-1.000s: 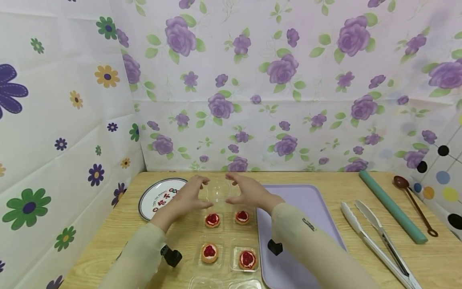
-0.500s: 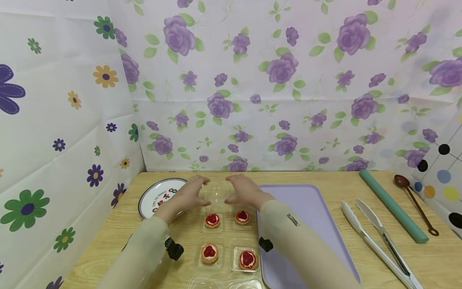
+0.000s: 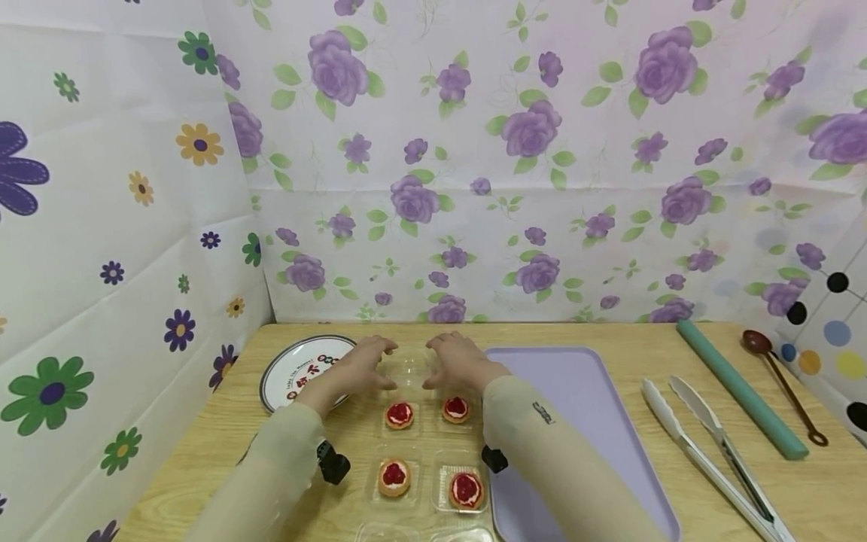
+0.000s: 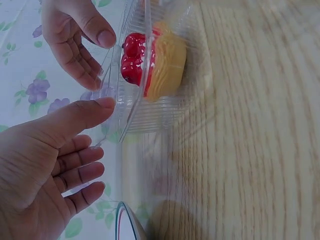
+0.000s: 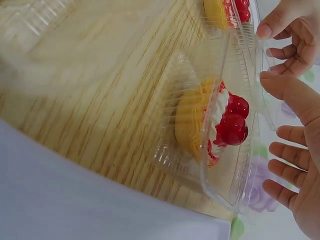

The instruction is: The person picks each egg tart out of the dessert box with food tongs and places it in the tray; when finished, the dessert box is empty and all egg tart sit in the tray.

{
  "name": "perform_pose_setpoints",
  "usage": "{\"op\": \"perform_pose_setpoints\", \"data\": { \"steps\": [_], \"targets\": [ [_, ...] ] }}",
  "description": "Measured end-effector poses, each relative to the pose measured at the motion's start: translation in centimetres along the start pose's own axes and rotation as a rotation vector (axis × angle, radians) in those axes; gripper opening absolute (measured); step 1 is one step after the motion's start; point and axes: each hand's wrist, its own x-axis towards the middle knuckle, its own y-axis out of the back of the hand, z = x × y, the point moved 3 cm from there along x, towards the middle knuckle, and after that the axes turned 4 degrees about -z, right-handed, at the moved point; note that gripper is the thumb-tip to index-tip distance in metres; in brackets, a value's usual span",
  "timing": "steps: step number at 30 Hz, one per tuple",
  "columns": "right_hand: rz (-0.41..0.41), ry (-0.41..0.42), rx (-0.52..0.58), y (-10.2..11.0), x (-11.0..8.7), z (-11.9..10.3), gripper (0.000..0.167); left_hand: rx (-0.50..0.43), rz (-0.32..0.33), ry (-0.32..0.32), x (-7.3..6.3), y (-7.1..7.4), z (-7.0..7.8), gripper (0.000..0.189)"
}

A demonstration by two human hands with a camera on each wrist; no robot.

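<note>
I'm watching the head view, where a clear plastic container [image 3: 409, 367] is showing just beyond the two rear tarts, low in the middle of the frame, between the left hand [image 3: 364, 367] and the right hand [image 3: 457, 363]. On each hand, thumb and fingers are standing apart in a loose arch, with plastic at their tips; whether they are pinching it, I can't tell. That is worrying me most: slick plastic could be slipping away if one side is bearing harder, and too firm a squeeze could be bowing its walls. I'm also not making out whether it is resting on the table [image 3: 623, 354].

In the wrist views, the thumb tips are showing just beside the clear tart boxes [image 5: 203, 172]. A low thumb could be tipping the left rear tart [image 3: 400, 415] or the right rear tart [image 3: 457, 409], smearing its red topping [image 4: 134, 60].

Sideways drift is concerning me too: the left hand is overlapping the plate [image 3: 266, 384] at frame left, and the right sleeve [image 3: 528, 421] is crossing the lilac tray [image 3: 576, 384] right of centre, so a swinging arm could be shoving either.
</note>
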Motion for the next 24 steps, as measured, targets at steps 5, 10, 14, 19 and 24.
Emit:
{"op": "perform_pose_setpoints", "data": {
  "steps": [5,10,14,19,24],
  "targets": [
    [-0.015,-0.016,-0.014,-0.46,0.29,0.09,0.073,0.017,-0.017,0.005,0.32,-0.25,-0.3,0.07],
    [-0.038,-0.023,-0.058,-0.74,0.36,0.01,0.072,0.003,-0.053,0.038,0.62,-0.41,-0.47,0.07],
    [-0.045,-0.027,-0.071,-0.74,0.31,-0.11,0.074,0.001,-0.069,0.056,0.72,-0.47,-0.6,0.071],
    [-0.048,-0.03,-0.061,-0.68,0.3,-0.27,0.074,0.01,-0.081,0.072,0.7,-0.43,-0.77,0.073],
    [-0.042,-0.033,-0.043,-0.6,0.36,-0.21,0.077,-0.002,-0.097,0.077,0.48,-0.17,-0.73,0.075]
  ]
}}
